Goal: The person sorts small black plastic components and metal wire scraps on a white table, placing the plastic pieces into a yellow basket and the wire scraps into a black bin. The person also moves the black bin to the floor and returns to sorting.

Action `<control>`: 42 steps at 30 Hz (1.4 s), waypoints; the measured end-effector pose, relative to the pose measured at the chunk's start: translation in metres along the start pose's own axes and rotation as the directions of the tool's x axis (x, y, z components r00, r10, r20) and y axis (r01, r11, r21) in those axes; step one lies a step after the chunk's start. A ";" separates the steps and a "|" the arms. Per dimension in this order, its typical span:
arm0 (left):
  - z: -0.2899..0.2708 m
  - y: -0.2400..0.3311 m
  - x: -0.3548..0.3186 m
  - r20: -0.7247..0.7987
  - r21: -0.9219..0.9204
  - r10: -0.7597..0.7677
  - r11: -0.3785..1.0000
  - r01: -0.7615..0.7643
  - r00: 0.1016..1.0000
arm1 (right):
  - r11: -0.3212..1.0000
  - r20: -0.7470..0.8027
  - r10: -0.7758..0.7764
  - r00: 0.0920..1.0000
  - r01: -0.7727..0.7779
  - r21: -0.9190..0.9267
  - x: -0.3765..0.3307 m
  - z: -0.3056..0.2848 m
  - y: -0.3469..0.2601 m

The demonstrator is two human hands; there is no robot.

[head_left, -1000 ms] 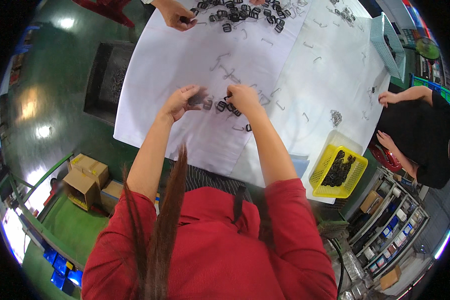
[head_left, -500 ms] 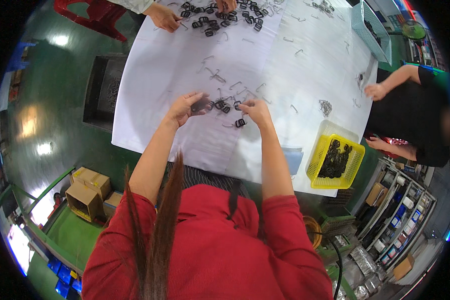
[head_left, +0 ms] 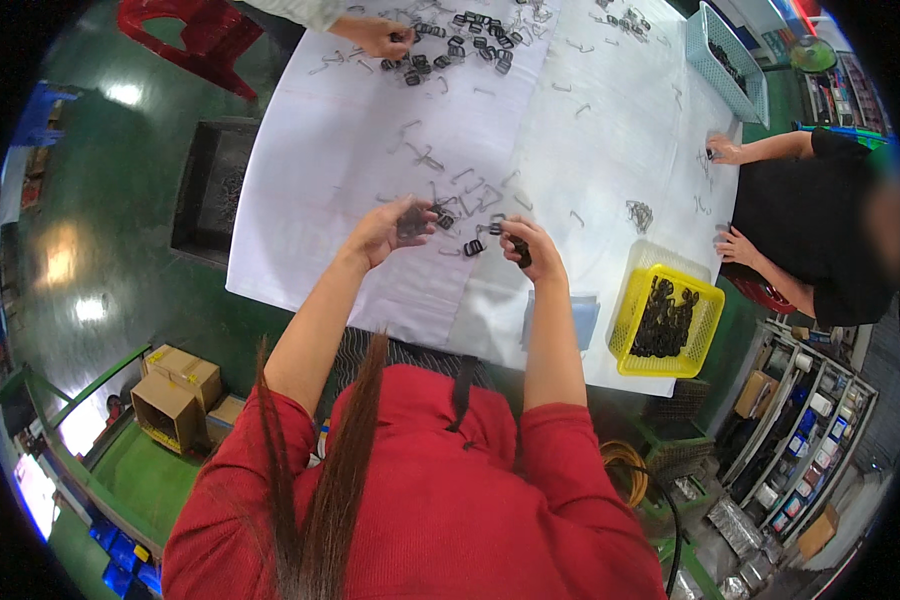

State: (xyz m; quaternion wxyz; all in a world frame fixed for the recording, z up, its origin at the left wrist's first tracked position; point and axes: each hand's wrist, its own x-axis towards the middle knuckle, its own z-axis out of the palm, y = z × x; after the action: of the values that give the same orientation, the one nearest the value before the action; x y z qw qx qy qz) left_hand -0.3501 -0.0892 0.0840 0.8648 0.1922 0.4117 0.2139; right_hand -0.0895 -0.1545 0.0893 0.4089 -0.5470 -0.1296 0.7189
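On the white-covered table, my left hand (head_left: 395, 232) is curled around several small black buckle-like pieces, blurred and partly hidden by the fingers. My right hand (head_left: 533, 250) is closed, with dark pieces showing under its fingers. At its fingertips is a black buckle (head_left: 497, 225) with a bent wire by it. Between the hands, one loose black buckle (head_left: 473, 247) lies on the cloth, and another (head_left: 445, 221) sits beside my left fingertips. Bent metal wire pieces (head_left: 485, 197) are scattered just beyond both hands.
A yellow basket (head_left: 710, 325) of black pieces stands at the right, near a blue sheet (head_left: 580, 318). Another person's hand (head_left: 375, 37) works at a black buckle pile (head_left: 480, 35). A co-worker in black (head_left: 810, 230) reaches in from the right. A light-blue basket (head_left: 705, 60) stands at the far right.
My right hand has moved right and slightly nearer me, with dark pieces now visible in it. My left hand has shifted right. The co-worker's upper hand has moved farther up the table edge.
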 end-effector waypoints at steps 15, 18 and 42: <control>0.017 0.005 -0.008 0.240 0.348 0.003 0.933 -0.089 0.971 | 0.666 0.073 -0.308 0.949 0.270 -0.695 0.012 0.088 -0.023; 0.011 0.004 -0.012 0.190 0.216 0.001 0.975 -0.043 0.982 | 0.571 0.132 -0.387 0.913 0.350 -0.743 0.016 0.082 -0.020; -0.073 0.007 0.001 -0.307 0.430 0.128 0.903 0.017 0.943 | 0.443 -0.186 -0.315 0.931 -0.030 -0.896 0.031 0.001 0.037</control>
State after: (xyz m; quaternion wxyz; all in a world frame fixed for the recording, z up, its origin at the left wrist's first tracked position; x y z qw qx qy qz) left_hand -0.4090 -0.0714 0.0443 0.7146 0.3500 0.5806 0.1724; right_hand -0.1088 -0.1548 0.0452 0.1388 -0.7765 -0.4616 0.4059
